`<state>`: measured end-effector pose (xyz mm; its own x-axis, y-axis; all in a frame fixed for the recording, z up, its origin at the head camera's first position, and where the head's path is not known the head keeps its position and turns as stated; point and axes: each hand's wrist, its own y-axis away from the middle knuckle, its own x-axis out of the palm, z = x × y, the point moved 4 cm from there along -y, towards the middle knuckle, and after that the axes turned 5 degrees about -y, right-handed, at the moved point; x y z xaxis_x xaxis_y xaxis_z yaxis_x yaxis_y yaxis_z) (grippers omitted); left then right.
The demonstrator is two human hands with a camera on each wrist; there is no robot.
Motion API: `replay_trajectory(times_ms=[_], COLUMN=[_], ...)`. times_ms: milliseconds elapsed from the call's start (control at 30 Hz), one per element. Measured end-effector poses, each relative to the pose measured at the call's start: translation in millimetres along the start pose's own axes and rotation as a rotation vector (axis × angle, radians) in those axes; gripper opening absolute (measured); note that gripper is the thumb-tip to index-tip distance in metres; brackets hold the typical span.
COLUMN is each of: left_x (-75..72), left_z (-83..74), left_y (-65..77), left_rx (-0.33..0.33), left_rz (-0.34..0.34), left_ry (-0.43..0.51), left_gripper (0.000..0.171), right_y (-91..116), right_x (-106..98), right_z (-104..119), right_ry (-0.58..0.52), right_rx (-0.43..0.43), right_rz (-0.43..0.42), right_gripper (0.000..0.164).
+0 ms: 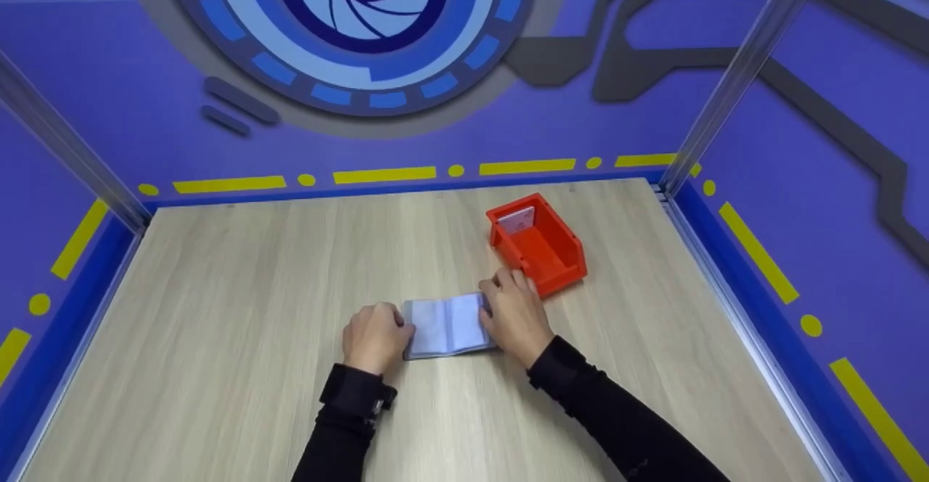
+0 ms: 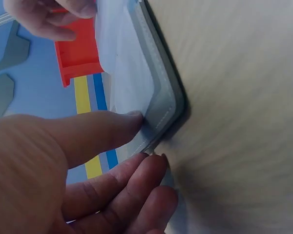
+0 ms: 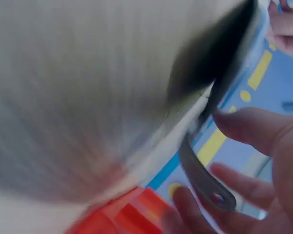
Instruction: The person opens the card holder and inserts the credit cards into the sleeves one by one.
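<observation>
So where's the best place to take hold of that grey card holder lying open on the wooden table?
By its two short outer edges, one from each side. The grey card holder lies open and flat on the wooden table, so only its thin stitched rim offers purchase. The left hand already pinches the left edge, thumb on top; the right hand meets the right edge beside the red plastic bin.

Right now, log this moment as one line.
left hand: pinches card holder edge | right hand: holds its other edge | holder: open on table | red bin: beside
</observation>
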<state>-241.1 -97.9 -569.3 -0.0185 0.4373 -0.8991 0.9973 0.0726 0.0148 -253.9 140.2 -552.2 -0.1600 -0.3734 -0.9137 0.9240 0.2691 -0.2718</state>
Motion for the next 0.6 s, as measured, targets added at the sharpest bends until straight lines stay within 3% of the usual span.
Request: replay_trajectory(times_ms=[100, 200, 433, 600], left_x=[-3.0, -4.9, -2.0, 0.0], left_z=[0.4, 0.9, 1.0, 0.8], left_y=[0.2, -0.1, 2.9, 4.1], left_rx=[-0.001, -0.006, -0.013, -0.011], left_rz=[-0.002, -0.005, 0.006, 0.010], left_ry=[0.003, 0.007, 0.019, 0.025], left_gripper=[0.020, 0.021, 0.019, 0.019], right_y=[-7, -18, -40, -39], right_x=[-8, -14, -6, 6], right_z=[11, 18, 5, -4], right_ry=[0.014, 0.010, -0.048, -0.078], right_rx=[-0.144, -0.215, -0.115, -0.084], right_rz=[-0.025, 0.016, 0.272, 0.360], right_gripper=[0.018, 0.010, 0.023, 0.028])
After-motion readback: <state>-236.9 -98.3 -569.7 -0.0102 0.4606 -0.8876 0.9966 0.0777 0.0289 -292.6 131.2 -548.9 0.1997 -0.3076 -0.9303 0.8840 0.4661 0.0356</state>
